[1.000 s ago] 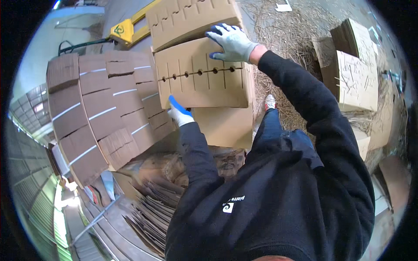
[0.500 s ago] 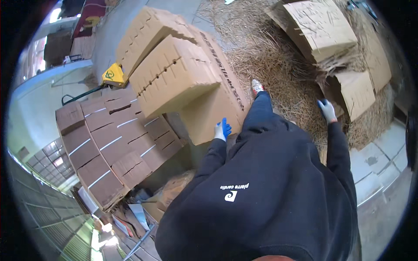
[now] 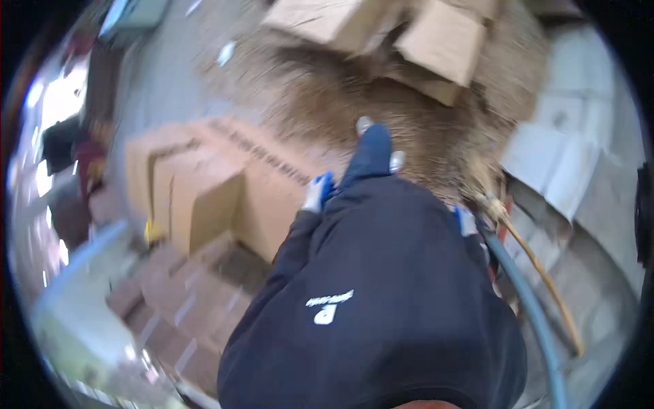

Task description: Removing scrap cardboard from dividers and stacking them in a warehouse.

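Observation:
My left hand (image 3: 317, 193), in a white glove with blue fingers, hangs beside the large cardboard box (image 3: 269, 204). Its fingers look loosely apart, with nothing visible in them; the picture is blurred, and I cannot tell whether it touches the box. At my right side my right hand (image 3: 466, 221), gloved alike, is partly hidden by my dark sweatshirt. Its fingers cannot be made out. Closest to it are a straw broom (image 3: 492, 206) with a yellowish handle and a blue-green pole (image 3: 528, 290).
Shredded cardboard strips (image 3: 422, 150) cover the floor ahead around my shoes. Opened cardboard boxes (image 3: 443, 41) lie on them at the far side. Strapped stacks of flat brown cardboard (image 3: 184, 307) stand at the left. Pale floor slabs (image 3: 552, 163) are at the right.
The view has swung to the right, and the boxes ahead now appear farther left. My right hand has come back close to my body. The broom and pole have come into view.

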Available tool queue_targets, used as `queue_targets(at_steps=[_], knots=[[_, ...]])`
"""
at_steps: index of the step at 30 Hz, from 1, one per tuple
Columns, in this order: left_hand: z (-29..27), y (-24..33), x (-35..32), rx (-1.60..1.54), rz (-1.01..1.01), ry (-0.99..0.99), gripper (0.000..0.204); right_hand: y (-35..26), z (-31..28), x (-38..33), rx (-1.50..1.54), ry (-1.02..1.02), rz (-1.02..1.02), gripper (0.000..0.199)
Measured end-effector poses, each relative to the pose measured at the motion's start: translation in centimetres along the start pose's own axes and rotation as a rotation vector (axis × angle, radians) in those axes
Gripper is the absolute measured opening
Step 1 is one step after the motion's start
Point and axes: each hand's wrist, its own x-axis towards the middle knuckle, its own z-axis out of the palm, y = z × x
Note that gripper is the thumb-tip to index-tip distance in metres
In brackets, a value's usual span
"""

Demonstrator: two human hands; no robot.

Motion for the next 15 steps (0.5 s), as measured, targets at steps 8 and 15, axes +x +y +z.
queue_targets(at_steps=[8,15], knots=[[9.5,8.5,9.1,0.281,-0.11,-0.033,0.033,-8.1,-1.5,8.2,0.318,0.181,0.034,0.027],[29.2,21.7,16.1,0.297,0.151,-0.166,0.03,-22.7,-5.9,16.8,-0.091,0.344,-0.132,0.064]])
